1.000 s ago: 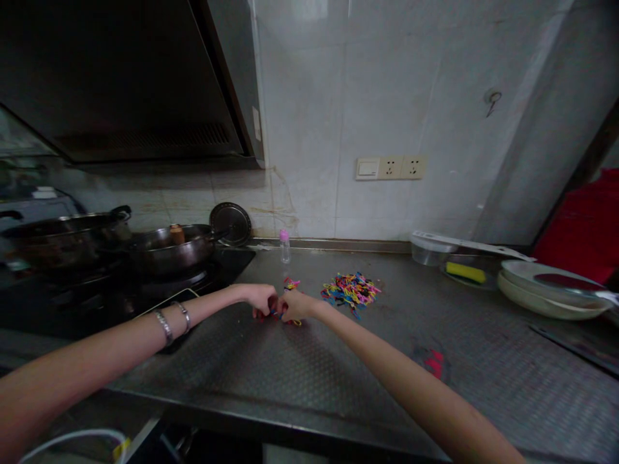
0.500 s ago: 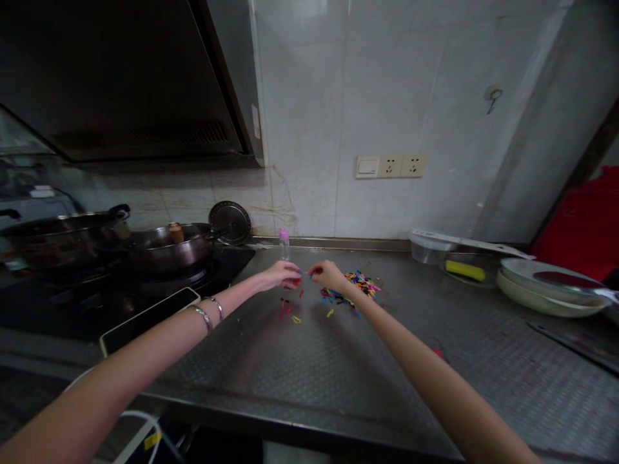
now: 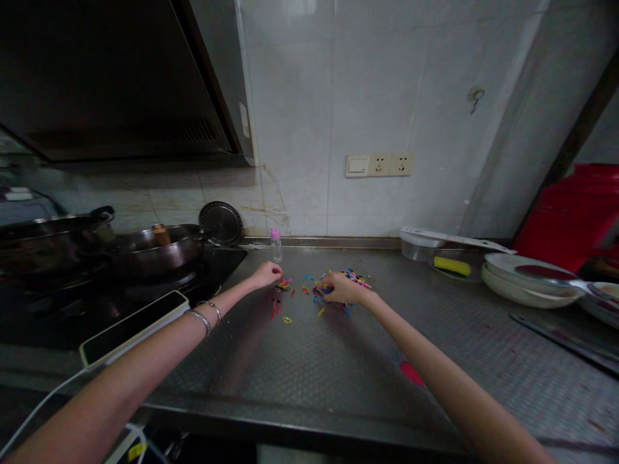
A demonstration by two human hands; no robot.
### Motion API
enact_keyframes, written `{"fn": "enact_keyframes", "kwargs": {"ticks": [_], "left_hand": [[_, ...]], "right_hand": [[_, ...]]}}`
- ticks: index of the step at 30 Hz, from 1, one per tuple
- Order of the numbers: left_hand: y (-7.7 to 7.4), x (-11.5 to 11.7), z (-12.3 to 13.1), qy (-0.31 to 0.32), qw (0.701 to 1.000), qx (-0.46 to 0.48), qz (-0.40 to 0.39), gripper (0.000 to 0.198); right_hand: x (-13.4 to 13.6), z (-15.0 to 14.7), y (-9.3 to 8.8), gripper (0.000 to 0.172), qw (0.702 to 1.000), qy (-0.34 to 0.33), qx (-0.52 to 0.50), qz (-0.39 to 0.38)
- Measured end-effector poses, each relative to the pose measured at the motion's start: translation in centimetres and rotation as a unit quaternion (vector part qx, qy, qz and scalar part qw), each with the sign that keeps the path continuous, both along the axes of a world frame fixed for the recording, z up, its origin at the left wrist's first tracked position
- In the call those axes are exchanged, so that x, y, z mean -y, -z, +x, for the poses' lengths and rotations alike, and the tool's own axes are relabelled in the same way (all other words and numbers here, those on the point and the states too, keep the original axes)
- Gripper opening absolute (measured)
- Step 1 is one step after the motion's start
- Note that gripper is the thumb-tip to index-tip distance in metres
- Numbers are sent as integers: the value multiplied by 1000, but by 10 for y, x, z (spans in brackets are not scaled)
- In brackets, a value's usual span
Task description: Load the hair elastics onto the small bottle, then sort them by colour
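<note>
Small coloured loops, looking like rubber bands, lie in a loose pile (image 3: 356,278) on the metal counter. My right hand (image 3: 344,288) reaches down into the pile's left side, fingers curved and apart over the loops. My left hand (image 3: 265,274) rests just left of a smaller heap (image 3: 284,285), its fingers pressed together; whatever they may pinch is too small to see. Single red loops and a yellow loop (image 3: 287,319) are scattered in front of the hands. Behind the left hand stands a small clear bottle (image 3: 276,247) with a pink cap.
To the left, a pan (image 3: 157,252) sits on the stove, with a phone (image 3: 133,327) on its near edge. At right are a plastic container (image 3: 420,246), a yellow sponge (image 3: 452,265), stacked plates (image 3: 525,288) and a knife-like tool (image 3: 561,338). A red disc (image 3: 411,372) lies near my right forearm.
My hands were close together between the loops; they have parted. The left moved slightly left and down, the right into the pile. More loops now lie beside the left hand. The view shifted right.
</note>
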State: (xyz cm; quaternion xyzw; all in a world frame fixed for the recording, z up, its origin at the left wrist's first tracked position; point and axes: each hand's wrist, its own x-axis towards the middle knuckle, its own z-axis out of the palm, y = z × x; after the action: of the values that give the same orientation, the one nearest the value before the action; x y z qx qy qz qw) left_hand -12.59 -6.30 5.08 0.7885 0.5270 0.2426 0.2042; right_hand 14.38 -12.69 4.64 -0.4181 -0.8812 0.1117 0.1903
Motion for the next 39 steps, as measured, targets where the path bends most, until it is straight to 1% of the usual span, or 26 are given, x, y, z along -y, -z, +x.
{"fn": "enact_keyframes", "kwargs": {"ticks": [1,3,5,6,9,11,14,16,19,21,23,25,26,27,28,29,30,33,34,36,37,39], "left_hand": [[3,-1,-1,-8,1000,-1,12,19],[8,-2,-2,-27,1000,-3,12,33],[10,-3,2,-40,999,0,-21,44],[11,-3,5,-41,998,4,-46,46],[9,-1,19,-15,992,10,-125,44],[7,0,29,6,987,5,-162,42],[3,1,41,29,981,-19,-191,41],[1,0,48,34,980,-42,-194,33],[-2,-2,56,32,982,-59,-178,17],[-4,-3,63,31,984,-53,-167,15],[-7,-2,72,32,986,-36,-160,13],[-12,0,80,43,988,27,-146,15],[-15,1,84,55,985,84,-138,19],[-18,1,86,64,981,130,-132,23],[-22,1,87,68,977,157,-128,26],[-25,1,86,64,977,162,-120,29],[-28,0,82,53,983,141,-107,29],[-32,-7,61,20,999,19,-39,22],[-31,-9,52,29,999,-21,-30,20],[-26,-13,31,67,993,-79,-53,20],[-23,-14,22,93,987,-102,-76,21],[-16,-13,6,112,974,-140,-136,23]], "right_hand": [[6,-5,0,33,999,-31,13,-11],[16,-14,2,37,996,-78,45,-19],[22,-21,4,38,994,-83,73,-15],[23,-24,5,37,993,-78,83,-11],[24,-30,9,31,995,-61,83,-8],[22,-32,10,26,995,-59,74,-20],[20,-33,9,21,996,-55,64,-39],[19,-32,8,20,997,-49,53,-36],[15,-26,5,21,1000,-21,1,-10],[10,-18,3,21,998,18,-63,25],[6,-10,1,23,986,66,-138,65],[1,-1,-1,28,970,103,-201,85],[0,2,-1,30,964,114,-223,86],[-2,5,-2,31,961,119,-235,83],[-2,8,-2,31,960,121,-240,83],[-3,11,-2,30,960,121,-239,85],[-3,14,-2,29,961,121,-233,90],[-4,23,1,27,962,127,-215,107],[-4,26,3,26,962,133,-210,109],[-4,32,6,25,962,146,-201,112],[-3,33,8,24,963,152,-195,112],[0,32,9,25,967,149,-177,104]]}}
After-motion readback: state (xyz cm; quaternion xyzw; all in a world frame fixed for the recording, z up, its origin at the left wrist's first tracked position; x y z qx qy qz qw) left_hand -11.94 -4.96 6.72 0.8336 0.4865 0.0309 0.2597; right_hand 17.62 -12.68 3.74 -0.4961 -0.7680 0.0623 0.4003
